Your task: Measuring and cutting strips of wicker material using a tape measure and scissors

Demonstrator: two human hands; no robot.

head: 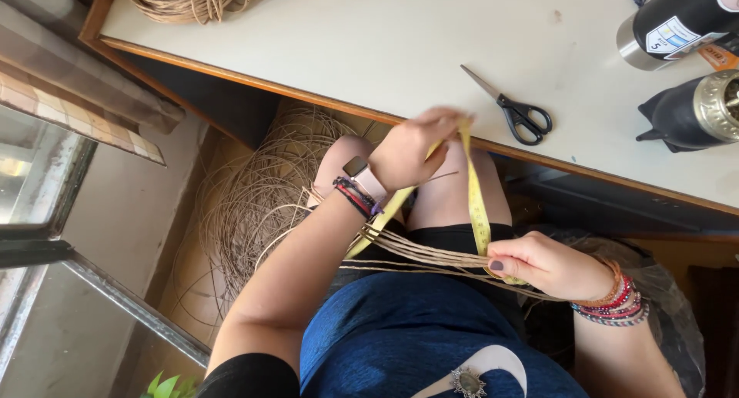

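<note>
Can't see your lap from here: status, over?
Left hand and right hand pinch yellow tape measure. Right also grips tan cord strands. Scissors untouched.

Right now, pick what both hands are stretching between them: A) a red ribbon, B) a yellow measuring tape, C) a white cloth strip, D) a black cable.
B: the left hand and right hand hold a yellow measuring tape taut over the tan fibre strands.

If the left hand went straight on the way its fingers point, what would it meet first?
Probably the table edge, then the scissors. The left hand holds a yellow measuring tape; depth is unclear.
</note>
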